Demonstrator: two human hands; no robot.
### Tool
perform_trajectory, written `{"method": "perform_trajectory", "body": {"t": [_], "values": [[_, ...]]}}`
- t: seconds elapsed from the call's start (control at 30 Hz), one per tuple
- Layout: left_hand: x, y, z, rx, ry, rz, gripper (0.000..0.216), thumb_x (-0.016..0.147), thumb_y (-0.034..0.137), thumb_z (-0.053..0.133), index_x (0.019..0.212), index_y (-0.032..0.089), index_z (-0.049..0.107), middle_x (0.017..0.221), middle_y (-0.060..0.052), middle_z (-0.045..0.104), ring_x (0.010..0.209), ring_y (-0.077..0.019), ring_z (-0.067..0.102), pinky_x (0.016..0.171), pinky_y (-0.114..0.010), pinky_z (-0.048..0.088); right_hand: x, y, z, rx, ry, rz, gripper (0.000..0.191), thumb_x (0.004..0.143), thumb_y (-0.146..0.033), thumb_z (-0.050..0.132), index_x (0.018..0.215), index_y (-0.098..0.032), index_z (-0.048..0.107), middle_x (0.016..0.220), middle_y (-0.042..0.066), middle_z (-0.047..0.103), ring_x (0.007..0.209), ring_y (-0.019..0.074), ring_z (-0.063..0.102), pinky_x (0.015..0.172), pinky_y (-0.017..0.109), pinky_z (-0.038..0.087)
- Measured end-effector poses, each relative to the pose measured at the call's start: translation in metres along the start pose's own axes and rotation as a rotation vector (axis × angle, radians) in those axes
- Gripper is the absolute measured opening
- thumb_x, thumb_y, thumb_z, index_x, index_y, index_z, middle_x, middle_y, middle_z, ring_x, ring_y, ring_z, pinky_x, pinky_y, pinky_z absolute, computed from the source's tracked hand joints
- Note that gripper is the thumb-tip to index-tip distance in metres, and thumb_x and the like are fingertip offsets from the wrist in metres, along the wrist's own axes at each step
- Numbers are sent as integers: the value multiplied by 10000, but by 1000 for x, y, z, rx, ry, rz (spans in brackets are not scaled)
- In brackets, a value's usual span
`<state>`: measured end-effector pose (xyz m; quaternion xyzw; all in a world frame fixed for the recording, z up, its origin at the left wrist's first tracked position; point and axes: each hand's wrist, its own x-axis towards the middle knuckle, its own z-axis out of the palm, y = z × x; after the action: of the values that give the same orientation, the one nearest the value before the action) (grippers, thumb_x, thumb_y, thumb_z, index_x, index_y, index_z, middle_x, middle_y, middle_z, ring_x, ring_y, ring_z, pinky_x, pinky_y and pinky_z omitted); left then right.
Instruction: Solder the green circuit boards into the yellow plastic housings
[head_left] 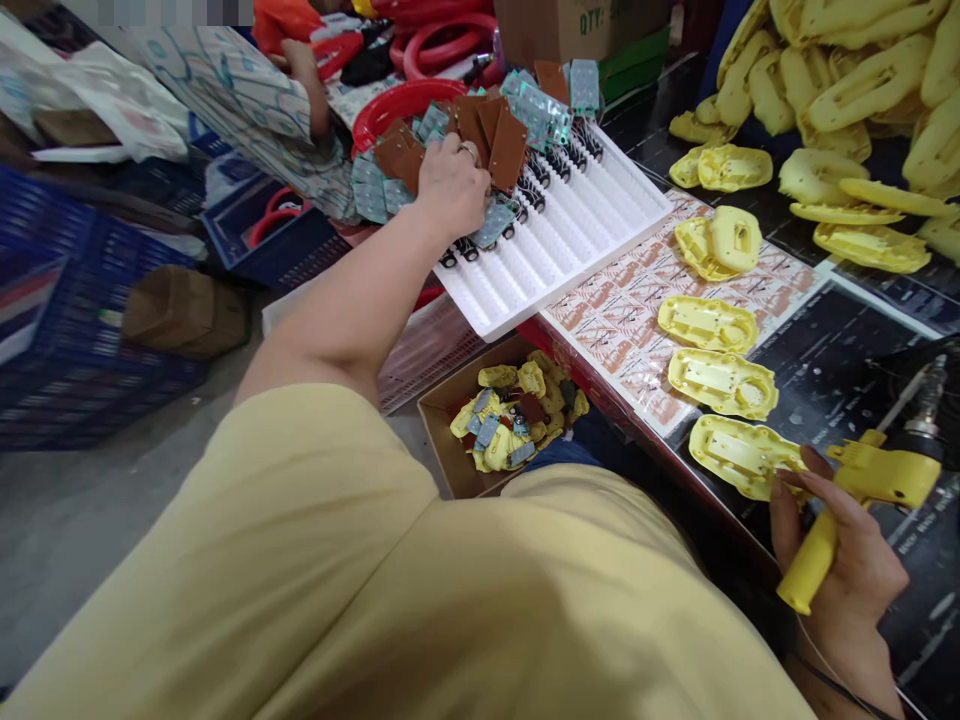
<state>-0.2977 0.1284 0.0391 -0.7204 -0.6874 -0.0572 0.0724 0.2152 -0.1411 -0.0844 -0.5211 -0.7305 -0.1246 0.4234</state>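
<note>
My left hand [454, 185] reaches over a pile of circuit boards on a white ribbed tray [555, 255]. Its fingers curl down onto the boards, and the fingertips are hidden. Some boards are brown [508, 145], others greenish [536, 110]; small black wired parts [534, 192] lie beside them. My right hand [851, 545] grips the handle of a yellow soldering gun [885, 470], its metal tip pointing away from me. The fingertips of that hand also meet the nearest yellow plastic shell [739, 455]. Further shells [720, 382] lie in a row beyond it, hollow side up.
Yellow shells [870, 85] are heaped at the far right. Below the table edge stands a cardboard box [439, 430] of shells and boards. Blue crates [82, 370] stand at left. Another person's arm [306, 85] is near red rings [450, 45] at the back.
</note>
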Motion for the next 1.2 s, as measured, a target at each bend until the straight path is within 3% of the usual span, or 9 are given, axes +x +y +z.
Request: {"method": "perform_trajectory", "body": {"t": [0.17, 0.43, 0.57, 0.63, 0.7, 0.8, 0.9, 1.07, 1.2], "values": [[-19, 24, -31, -89, -69, -123, 424, 977, 398, 565, 1310, 241, 775, 1307, -72, 779, 1076, -268, 504, 1158, -496, 436, -3, 3, 2, -24, 12, 39, 198, 1007, -358, 813, 1181, -287, 751, 1112, 2, 873, 699, 210, 810, 609, 304, 607], [-10, 32, -25, -167, -33, -178, 386, 993, 320, 581, 1312, 226, 777, 1331, -40, 804, 1038, -223, 527, 1163, -441, 479, 4, 0, 1, -32, 40, -6, 162, 1021, -354, 802, 1164, -296, 753, 1063, -11, 874, 599, 192, 774, 540, 293, 597], [-15, 39, -39, -103, 12, -220, 479, 1090, 466, 485, 1393, 241, 780, 1451, -62, 765, 1178, -263, 569, 1222, -526, 468, 4, -1, 1, -47, 51, -6, 161, 1014, -329, 803, 1164, -296, 757, 1039, -11, 874, 570, 189, 759, 520, 287, 589], [-20, 46, -49, -32, -66, -233, 624, 1151, 561, 361, 1444, 192, 769, 1462, -116, 760, 1240, -302, 601, 1212, -597, 479, 2, 1, 1, -50, 40, 16, 158, 1014, -342, 801, 1158, -291, 761, 1036, -7, 874, 557, 191, 751, 513, 292, 583], [-24, 54, -55, 51, -162, -217, 671, 1155, 596, 397, 1490, 127, 741, 1485, -175, 741, 1306, -342, 612, 1205, -653, 479, 0, 2, 1, -42, 26, 35, 161, 1015, -347, 799, 1158, -284, 762, 1038, -2, 874, 552, 190, 745, 522, 296, 580], [-27, 61, -55, 156, -286, -240, 582, 1097, 466, 612, 1521, 78, 703, 1577, -206, 681, 1346, -334, 600, 1234, -634, 464, -1, 3, 1, -26, 31, 22, 184, 1005, -320, 814, 1176, -281, 757, 1046, -7, 875, 565, 178, 745, 546, 283, 574], [-28, 64, -53, 192, -337, -290, 528, 1087, 321, 581, 1541, 69, 676, 1624, -193, 647, 1310, -289, 593, 1243, -555, 462, 0, 2, 1, -22, 42, 13, 189, 999, -315, 821, 1175, -285, 758, 1046, -20, 874, 575, 165, 746, 558, 268, 577], [-31, 65, -53, 215, -260, -143, 511, 1084, 300, 444, 1481, 164, 736, 1586, -144, 662, 1307, -313, 562, 1214, -573, 462, -4, 4, 2, -45, 35, 47, 151, 1006, -362, 811, 1121, -277, 766, 1015, -27, 873, 588, 172, 756, 558, 274, 589], [-27, 66, -48, 308, -264, -1, 564, 1044, 206, 389, 1484, 25, 693, 1539, -226, 675, 1342, -351, 582, 1143, -597, 506, -5, 4, 1, -44, 21, 44, 152, 1014, -341, 803, 1140, -270, 755, 1049, -24, 874, 601, 159, 761, 581, 257, 588]]}}
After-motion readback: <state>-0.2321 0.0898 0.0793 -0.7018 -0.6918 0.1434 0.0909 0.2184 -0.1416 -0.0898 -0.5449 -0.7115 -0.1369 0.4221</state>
